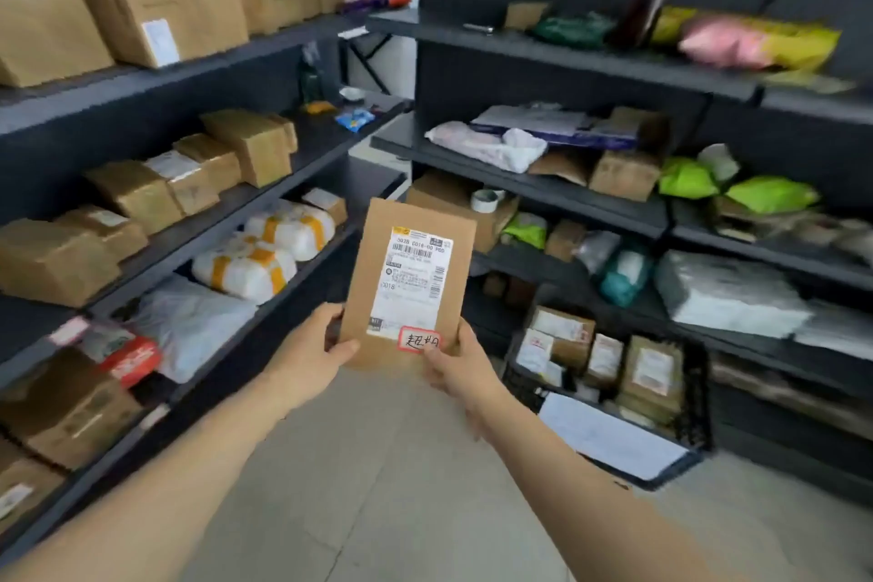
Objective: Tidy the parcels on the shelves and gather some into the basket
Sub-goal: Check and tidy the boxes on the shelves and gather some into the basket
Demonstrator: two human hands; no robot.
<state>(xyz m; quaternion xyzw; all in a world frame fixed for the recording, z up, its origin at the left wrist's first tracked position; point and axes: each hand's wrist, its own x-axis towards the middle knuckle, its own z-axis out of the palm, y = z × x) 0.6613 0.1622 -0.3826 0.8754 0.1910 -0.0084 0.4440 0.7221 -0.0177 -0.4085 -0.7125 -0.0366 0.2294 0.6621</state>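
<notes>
**Flat kraft parcel held up in both hands between 2 runs of shelving**

A person holds a flat brown kraft parcel [408, 279] upright in front of them, above the pale floor [378, 463]. The left hand [314, 352] grips its lower left corner, thumb on the front and fingers curled behind. The right hand [460, 366] grips the lower right corner the same way, its thumb lying just beside a red-bordered sticker [419, 339] with handwriting on it. A white shipping label [415, 279] with barcodes covers much of the parcel's front, above that sticker.

A black basket [694, 392] stands on the floor to the right of the hands, against the foot of the right shelving [567, 61]. Several small cardboard boxes with white labels stand in it, and a white sheet [609, 435] lies at its near end.

The left shelving [236, 57] carries rows of brown cartons on its upper 2 levels. Lower down lie white parcels bound with yellow tape [264, 255]. The right shelving holds soft mailer bags, among them bright green ones [756, 194], and a roll of tape [486, 199] sits on a carton behind the held parcel.
</notes>
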